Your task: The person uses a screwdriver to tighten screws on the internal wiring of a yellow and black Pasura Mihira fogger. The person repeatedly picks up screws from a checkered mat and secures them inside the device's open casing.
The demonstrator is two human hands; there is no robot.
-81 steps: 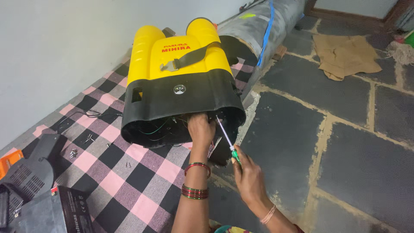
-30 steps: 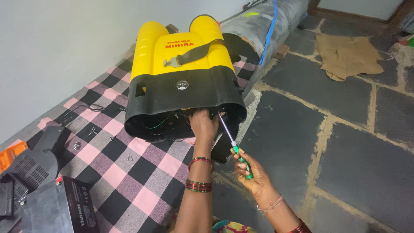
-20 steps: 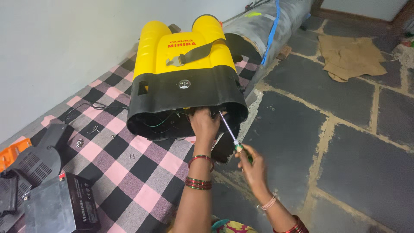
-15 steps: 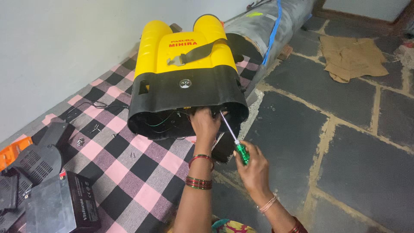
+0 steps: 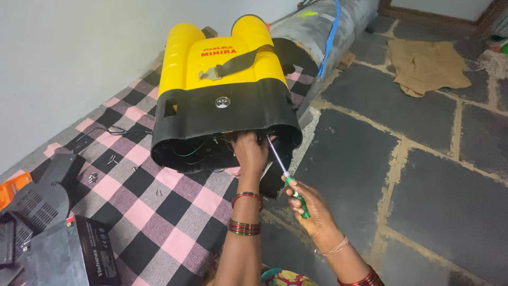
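Observation:
A yellow backpack sprayer tank (image 5: 222, 63) with a black base (image 5: 233, 114) lies on its side on a pink-and-black checked cloth (image 5: 159, 212). Its open underside faces me, with wires showing inside. My left hand (image 5: 250, 152) reaches into that opening, its fingers hidden in the base. My right hand (image 5: 312, 204) grips a green-handled screwdriver (image 5: 293, 190). The metal shaft slants up and left, and its tip rests at the base's inner rim beside my left hand.
A black battery (image 5: 79, 259) and dark cover parts (image 5: 37, 196) lie at the lower left, with loose screws (image 5: 95, 177) scattered on the cloth. A rolled grey tarp (image 5: 323, 26) lies behind the tank. Dark stone floor tiles (image 5: 423, 159) with a brown cloth (image 5: 428, 66) spread right.
My right hand has drawn the screwdriver slightly back and re-angled it; the tip stays at the base opening. My left hand remains inside the base.

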